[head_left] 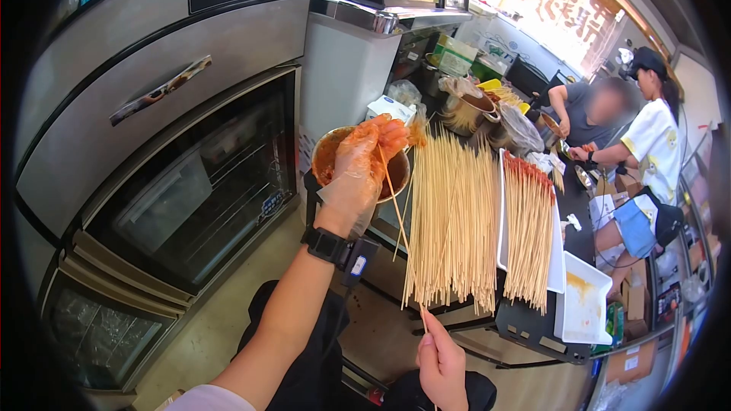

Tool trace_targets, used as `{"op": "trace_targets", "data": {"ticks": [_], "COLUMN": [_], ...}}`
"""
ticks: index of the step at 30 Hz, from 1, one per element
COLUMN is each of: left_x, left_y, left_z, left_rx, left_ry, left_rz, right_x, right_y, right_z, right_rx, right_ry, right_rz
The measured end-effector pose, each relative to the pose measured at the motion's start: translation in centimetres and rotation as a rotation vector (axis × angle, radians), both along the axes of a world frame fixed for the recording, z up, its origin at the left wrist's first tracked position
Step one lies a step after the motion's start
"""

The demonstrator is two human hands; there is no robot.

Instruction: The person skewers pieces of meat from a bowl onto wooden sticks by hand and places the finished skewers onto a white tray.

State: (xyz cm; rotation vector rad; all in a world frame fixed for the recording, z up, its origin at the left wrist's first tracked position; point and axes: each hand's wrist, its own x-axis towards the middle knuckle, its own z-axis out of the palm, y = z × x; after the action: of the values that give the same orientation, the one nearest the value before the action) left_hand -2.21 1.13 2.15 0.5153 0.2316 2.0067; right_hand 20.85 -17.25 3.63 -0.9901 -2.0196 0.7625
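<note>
My left hand [364, 161], in a clear plastic glove smeared with red sauce, is closed over a metal pot [396, 183] of red marinade. Its fingers wrap round a sauce-coated piece, and a thin wooden skewer [390, 183] slants down from them. Bare and low in the view, my right hand [442, 361] pinches the lower end of a wooden skewer near the table's front edge. A wide layer of long skewers [453, 221] lies just beyond it. To the right, a white tray [502, 240] bears skewers with red meat [529, 179] at their far ends.
An empty-looking white tray [582, 304] with yellowish liquid sits at the table's right corner. Pots [466, 110] and plastic bags stand at the back. Two people work at the far right side. A steel cabinet [190, 160] fills the left.
</note>
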Motion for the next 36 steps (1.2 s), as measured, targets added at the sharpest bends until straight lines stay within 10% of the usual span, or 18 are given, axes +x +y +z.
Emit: {"op": "trace_targets", "data": {"ticks": [13,32,35,36], "left_x": [0.3,-0.9,-1.3,-1.9], "left_y": [-1.6,-2.6,-3.3,-2.4], "left_z": [1.3,0.4,-0.9,-0.5], "left_rx": [-0.493,-0.344,0.097,-0.127], "left_ry": [0.300,0.369,1.021,0.790], "left_rz": [0.174,-0.001,0.405,0.122], "right_x": [0.6,1.1,1.2,1.2], "right_y": [0.3,1.5,1.5,1.5], "right_z": [-2.9,-4.6,-4.9,-5.0], "right_rx": [-0.391,-0.407,-0.433,-0.438], "right_ry": [0.259,0.281,0.278,0.276], "right_rz": [-0.041,-0.001,0.001,0.021]}}
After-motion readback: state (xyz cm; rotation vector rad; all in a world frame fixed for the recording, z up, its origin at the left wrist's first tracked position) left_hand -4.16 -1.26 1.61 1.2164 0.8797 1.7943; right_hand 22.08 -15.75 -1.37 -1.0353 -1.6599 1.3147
